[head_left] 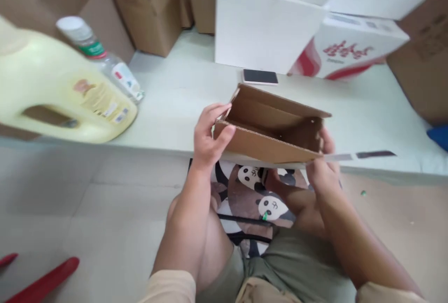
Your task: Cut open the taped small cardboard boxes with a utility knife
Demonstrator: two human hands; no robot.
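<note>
Between my hands is a small brown cardboard box (266, 142), tilted so that its open top faces me, near the front edge of the table. My left hand (210, 135) grips the box's left end, with the thumb on the near wall and fingers at the far corner. At the right end, my right hand (324, 168) is closed around the near corner, its fingers partly behind the cardboard. A thin grey and dark strip (360, 155) sticks out to the right beside that hand; whether it is attached to the box I cannot tell.
A pale green table (168, 116) carries a large yellow jug (63, 88), a clear bottle (108, 67), a phone (260, 77), white boxes (262, 28) and a brown carton (150, 14). Below lie a panda-print mat (245, 200) and red objects (45, 282) on the floor.
</note>
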